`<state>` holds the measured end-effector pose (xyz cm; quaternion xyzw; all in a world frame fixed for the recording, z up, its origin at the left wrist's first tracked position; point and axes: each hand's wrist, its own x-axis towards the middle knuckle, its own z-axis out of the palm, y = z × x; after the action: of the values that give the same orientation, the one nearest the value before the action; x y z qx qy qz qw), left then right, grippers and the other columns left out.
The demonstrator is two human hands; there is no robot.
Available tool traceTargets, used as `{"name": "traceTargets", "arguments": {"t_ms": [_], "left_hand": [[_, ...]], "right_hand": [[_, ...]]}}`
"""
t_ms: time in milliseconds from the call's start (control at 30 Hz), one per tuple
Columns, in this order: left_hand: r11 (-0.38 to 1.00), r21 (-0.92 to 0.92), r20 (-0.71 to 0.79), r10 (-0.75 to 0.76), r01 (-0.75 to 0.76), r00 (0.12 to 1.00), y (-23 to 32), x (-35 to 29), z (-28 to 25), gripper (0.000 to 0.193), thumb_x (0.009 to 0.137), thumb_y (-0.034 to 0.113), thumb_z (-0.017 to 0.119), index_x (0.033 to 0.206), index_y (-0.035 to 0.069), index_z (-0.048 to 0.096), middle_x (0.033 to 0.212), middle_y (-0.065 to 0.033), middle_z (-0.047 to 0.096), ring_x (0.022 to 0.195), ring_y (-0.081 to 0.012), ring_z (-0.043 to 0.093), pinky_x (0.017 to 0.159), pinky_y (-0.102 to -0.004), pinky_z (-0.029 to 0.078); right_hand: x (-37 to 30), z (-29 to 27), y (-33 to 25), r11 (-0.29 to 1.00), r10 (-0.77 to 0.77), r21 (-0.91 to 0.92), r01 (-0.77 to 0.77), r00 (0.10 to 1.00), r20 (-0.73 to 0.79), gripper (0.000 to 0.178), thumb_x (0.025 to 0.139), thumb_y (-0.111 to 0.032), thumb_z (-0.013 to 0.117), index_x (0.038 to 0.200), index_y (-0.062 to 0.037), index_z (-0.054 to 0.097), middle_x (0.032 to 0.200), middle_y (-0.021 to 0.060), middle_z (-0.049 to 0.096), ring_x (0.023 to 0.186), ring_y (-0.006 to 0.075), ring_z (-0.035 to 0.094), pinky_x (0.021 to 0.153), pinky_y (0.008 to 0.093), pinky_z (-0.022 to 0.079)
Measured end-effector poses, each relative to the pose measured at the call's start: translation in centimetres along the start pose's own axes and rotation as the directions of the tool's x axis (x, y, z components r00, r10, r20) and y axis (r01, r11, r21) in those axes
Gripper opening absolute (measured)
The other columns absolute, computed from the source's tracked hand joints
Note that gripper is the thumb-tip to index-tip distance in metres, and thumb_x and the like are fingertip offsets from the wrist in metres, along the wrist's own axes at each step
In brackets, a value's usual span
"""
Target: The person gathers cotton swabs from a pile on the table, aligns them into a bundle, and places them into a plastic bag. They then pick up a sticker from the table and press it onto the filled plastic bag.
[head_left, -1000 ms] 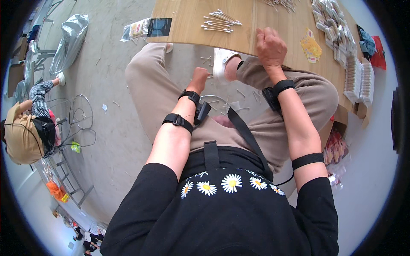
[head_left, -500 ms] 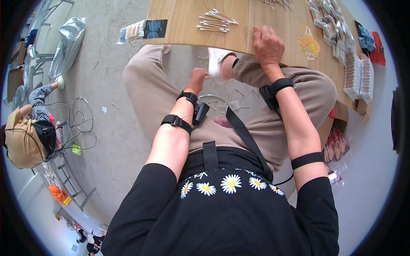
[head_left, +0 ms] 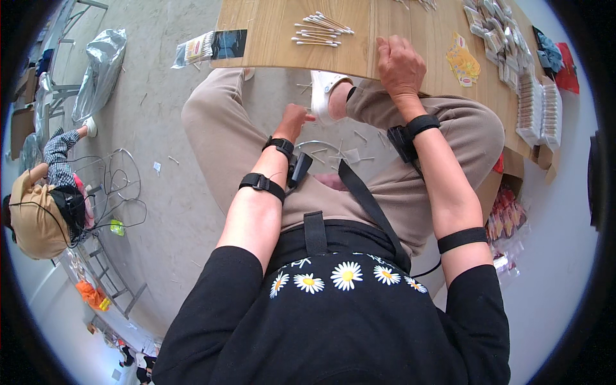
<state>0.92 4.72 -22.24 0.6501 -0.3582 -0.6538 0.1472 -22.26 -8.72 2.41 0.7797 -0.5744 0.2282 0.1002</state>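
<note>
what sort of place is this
Probably a small packing workshop, though I can't be sure: loose cotton swabs lie on a wooden table, small packs are heaped at its right, and more swabs are scattered over the grey floor.

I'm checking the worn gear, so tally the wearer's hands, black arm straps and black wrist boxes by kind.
Hands: 2 (left hand, right hand)
Arm straps: 4, two per arm
Wrist boxes: 2, one per arm
Total: 8
</note>
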Motion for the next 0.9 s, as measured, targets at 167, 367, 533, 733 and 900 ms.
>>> {"name": "traceTargets", "arguments": {"t_ms": [167,367,533,733,900], "left_hand": [[0.864,-0.415,-0.160,-0.376,0.284,0.913,3.2,-0.7,0.6,0.030,0.092,0.009,0.057,0.121,0.003,0.062,0.096,-0.0037,0.074,0.095,-0.0242,0.066,0.086,-0.0460,0.049],[0.633,-0.772,-0.275,-0.259,-0.052,0.926,5.8,-4.1,0.8,0.025,0.093,0.008,0.052,0.115,0.005,0.063,0.093,-0.0107,0.076,0.098,-0.0273,0.068,0.101,-0.0592,0.036],[0.712,-0.702,-0.297,-0.264,-0.022,0.918,9.1,-6.2,0.3,0.009,0.079,-0.005,0.071,0.087,0.000,0.068,0.084,-0.0141,0.073,0.067,-0.0289,0.072,0.075,-0.0433,0.059],[0.511,-0.855,-0.225,-0.201,-0.094,0.953,8.7,-6.0,-1.8,0.051,0.078,-0.008,0.069,0.126,0.004,0.057,0.106,-0.0150,0.073,0.106,-0.0274,0.067,0.112,-0.0682,0.018],[0.546,-0.836,-0.165,-0.144,-0.060,0.976,11.7,-8.1,-2.9,0.044,0.096,0.008,0.057,0.139,0.006,0.047,0.126,-0.0129,0.068,0.132,-0.0276,0.052,0.117,-0.0662,0.012]], "right_hand": [[-0.4,0.0,0.8,1.000,0.006,-0.012,-0.006,1.000,-0.003,0.028,0.096,-0.035,0.060,0.083,-0.0112,0.064,0.082,0.0105,0.067,0.073,0.0323,0.068,0.065,0.0446,0.054],[-0.3,-0.1,0.6,1.000,0.001,-0.017,-0.001,1.000,-0.007,0.030,0.097,-0.036,0.058,0.083,-0.0107,0.063,0.082,0.0100,0.066,0.073,0.0323,0.068,0.065,0.0445,0.053],[-0.4,0.1,1.0,1.000,0.005,-0.015,-0.005,1.000,-0.004,0.030,0.097,-0.037,0.058,0.083,-0.0105,0.063,0.082,0.0107,0.066,0.073,0.0324,0.068,0.065,0.0445,0.052],[-0.3,-0.1,0.1,1.000,0.013,0.025,-0.013,1.000,0.002,0.029,0.096,-0.035,0.060,0.082,-0.0102,0.062,0.081,0.0109,0.065,0.071,0.0329,0.067,0.064,0.0452,0.052],[-0.4,-0.1,0.5,0.999,0.021,0.041,-0.020,1.000,-0.021,0.027,0.095,-0.033,0.060,0.081,-0.0103,0.062,0.081,0.0107,0.064,0.071,0.0325,0.066,0.064,0.0450,0.051]]}}
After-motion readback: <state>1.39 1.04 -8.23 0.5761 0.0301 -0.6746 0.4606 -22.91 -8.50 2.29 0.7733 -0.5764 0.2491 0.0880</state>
